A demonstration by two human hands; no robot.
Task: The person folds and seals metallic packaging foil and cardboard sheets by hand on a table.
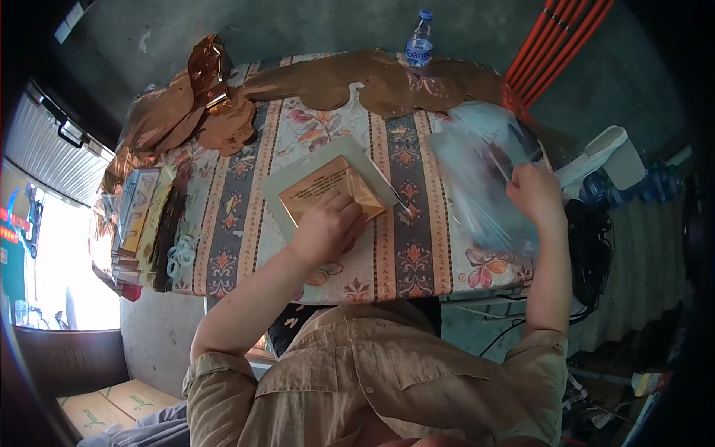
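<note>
A pale board [298, 175] lies in the middle of the flowered tablecloth [402, 246], with a copper-coloured foil sheet [320, 186] on it. My left hand [326, 227] presses down on the near part of that foil, fingers curled. A thin tool [398, 200] lies by the board's right edge. My right hand [533, 192] is raised at the table's right side and grips a clear plastic bag [477, 164] with dark items inside.
Crumpled copper foil [194, 112] is heaped at the back left and stretches along the far edge. A water bottle [420, 39] stands at the back. Stacked boxes and foil packs [141, 216] line the left edge. Orange pipes [555, 41] lean at right.
</note>
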